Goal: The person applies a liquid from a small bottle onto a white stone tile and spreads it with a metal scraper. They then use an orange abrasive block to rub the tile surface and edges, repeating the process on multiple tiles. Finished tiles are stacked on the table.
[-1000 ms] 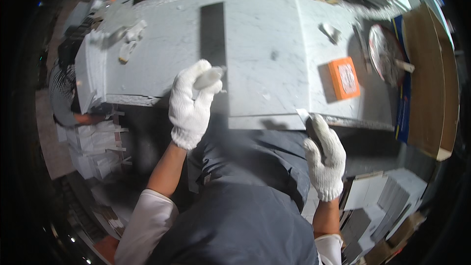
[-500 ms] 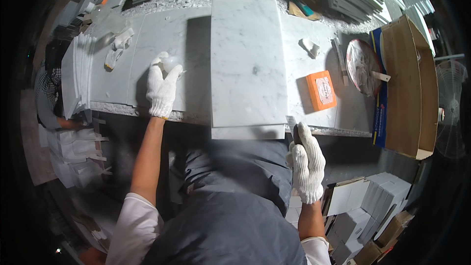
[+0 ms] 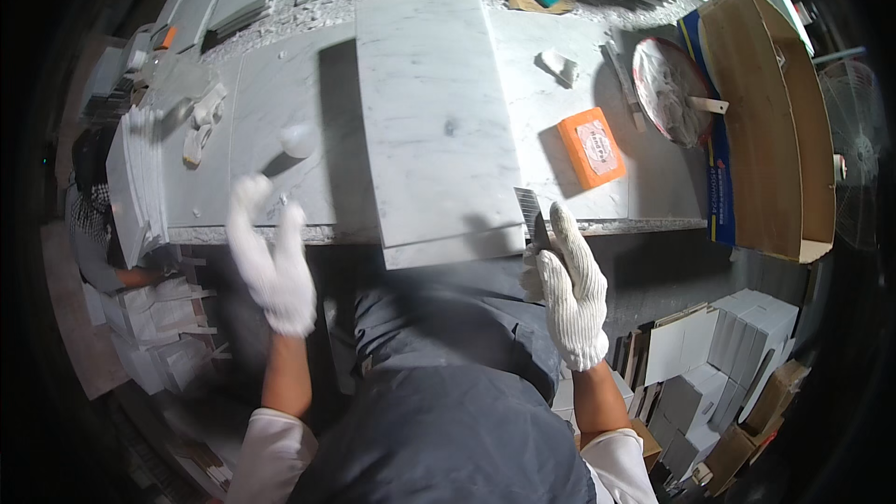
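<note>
Both hands wear white knitted gloves. My left hand [image 3: 269, 257], blurred by motion, is off the table's front edge with its fingers apart and nothing in them. Beyond it, a small translucent white rounded container [image 3: 299, 141] stands on the table. My right hand [image 3: 571, 289] grips a utility knife [image 3: 530, 215] with a scored, flat metal blade, close to the near right corner of a marble slab [image 3: 439, 121]. The slab is white with grey veins and overhangs the table's front edge. Its lower part lies in shadow.
An orange box [image 3: 592, 147] lies right of the slab, near a white shard [image 3: 558, 68] and a round dish of white paste [image 3: 667, 89]. A cardboard box [image 3: 770, 121] stands at the right edge. Crumpled gloves [image 3: 203, 121] lie left. Another person [image 3: 93, 215] is at far left.
My left hand has let go of the rounded container and drawn back toward me off the table. My right hand still holds the knife, little moved. The whole view has shifted and turned slightly.
</note>
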